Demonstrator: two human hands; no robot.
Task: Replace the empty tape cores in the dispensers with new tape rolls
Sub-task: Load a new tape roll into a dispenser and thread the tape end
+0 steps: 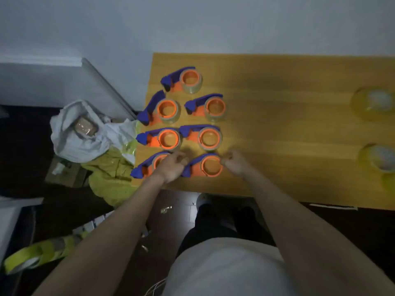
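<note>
- Orange plastic hubs with blue handles: seven tape dispensers sit in a loose cluster on the left part of the wooden counter (277,124), all lying flat with their round hubs facing up.
- My left hand (171,167) lies over the near-left dispenser (147,167), fingers curled loosely on its ring; whether they actually grip it I cannot tell.
- My right hand (234,162) sits just beside the near-right dispenser (205,166), its fingers bunched at the ring's right edge; a firm grasp is not clear in the blur.
- That near-right ring looks thin and bare orange, while the far dispenser (186,80) and the four in the middle rows carry a pale, glossy band of tape around the hub.
- Two yellowish, translucent tape rolls (372,103) (378,158) rest well apart at the counter's right edge, blurred.
- Left of the counter, on the dark floor, a crumpled white bag (72,133) holds a shiny wrapped brown block, with wrinkled yellow-green plastic (106,174) beneath it.
</note>
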